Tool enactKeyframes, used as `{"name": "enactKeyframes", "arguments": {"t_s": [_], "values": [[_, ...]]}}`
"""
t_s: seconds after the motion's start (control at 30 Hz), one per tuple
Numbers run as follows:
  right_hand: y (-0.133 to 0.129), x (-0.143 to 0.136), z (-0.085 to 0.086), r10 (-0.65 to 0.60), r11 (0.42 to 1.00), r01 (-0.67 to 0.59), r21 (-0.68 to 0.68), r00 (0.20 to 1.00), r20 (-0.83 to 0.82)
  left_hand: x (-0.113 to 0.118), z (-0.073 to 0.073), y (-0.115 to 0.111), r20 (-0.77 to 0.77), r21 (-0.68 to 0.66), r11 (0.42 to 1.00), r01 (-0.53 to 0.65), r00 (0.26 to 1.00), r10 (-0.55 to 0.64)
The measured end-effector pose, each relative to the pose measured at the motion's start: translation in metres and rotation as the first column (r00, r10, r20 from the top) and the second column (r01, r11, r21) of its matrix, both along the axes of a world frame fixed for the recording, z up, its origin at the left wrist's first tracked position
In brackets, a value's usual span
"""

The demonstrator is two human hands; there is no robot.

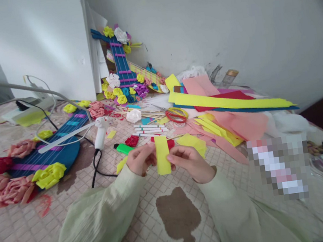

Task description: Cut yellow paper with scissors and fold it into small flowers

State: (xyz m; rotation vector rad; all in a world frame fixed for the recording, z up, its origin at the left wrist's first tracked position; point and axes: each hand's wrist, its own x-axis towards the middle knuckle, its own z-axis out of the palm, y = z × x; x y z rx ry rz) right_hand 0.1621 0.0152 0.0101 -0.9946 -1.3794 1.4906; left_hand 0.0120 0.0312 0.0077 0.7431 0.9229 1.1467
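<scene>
A short strip of yellow crepe paper (162, 156) stands upright between my two hands, above the table's near middle. My left hand (141, 159) pinches its left edge, fingers curled behind. On the opposite edge my right hand (192, 162) has its thumb on the front, the other fingers behind. Just beyond lie a red crepe rose (132, 141), a green marker (124, 148) and more yellow paper pieces (192, 144). A white glue gun (100, 135) stands left of my left hand, its cord running toward me.
A blue paper guitar with crepe flowers (70, 149) lies at left; another guitar (120, 61) leans at the back wall. Red-handled scissors (177, 115), several white pens (150, 128) and long yellow paper (230, 102) lie behind my hands. A power strip (29, 108) sits far left.
</scene>
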Motion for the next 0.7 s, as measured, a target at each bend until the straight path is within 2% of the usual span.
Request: {"name": "enactKeyframes", "arguments": {"t_s": [0.13, 0.23, 0.33, 0.43, 0.5, 0.6, 0.7], "values": [[0.0, 0.0, 0.001, -0.035, 0.999, 0.035, 0.004, 0.999, 0.007, 0.003, 0.003, -0.009, -0.16, 0.194, 0.978, -0.069, 0.982, 0.101], [-0.001, -0.001, 0.002, -0.061, 0.998, 0.061, 0.009, 0.998, 0.002, 0.004, 0.004, -0.013, -0.215, 0.255, 0.966, -0.035, 0.972, 0.092], [-0.002, -0.001, 0.004, -0.092, 0.995, 0.091, 0.043, 0.995, 0.026, 0.003, 0.0, -0.014, -0.317, 0.29, 0.949, 0.122, 0.948, -0.025], [-0.002, -0.001, 0.004, -0.147, 0.987, 0.142, 0.076, 0.987, 0.067, 0.003, -0.006, -0.015, -0.424, 0.266, 0.915, 0.304, 0.889, -0.172], [-0.001, 0.0, 0.002, -0.207, 0.977, 0.205, 0.057, 0.978, 0.03, 0.003, -0.008, -0.015, -0.452, 0.248, 0.903, 0.352, 0.866, -0.213], [0.001, 0.001, -0.003, -0.286, 0.958, 0.287, 0.011, 0.956, -0.072, 0.003, -0.006, -0.012, -0.436, 0.222, 0.921, 0.321, 0.877, -0.201], [0.003, 0.003, -0.005, -0.303, 0.953, 0.304, -0.01, 0.948, -0.099, 0.001, -0.002, -0.009, -0.397, 0.224, 0.955, 0.196, 0.913, -0.094]]}}
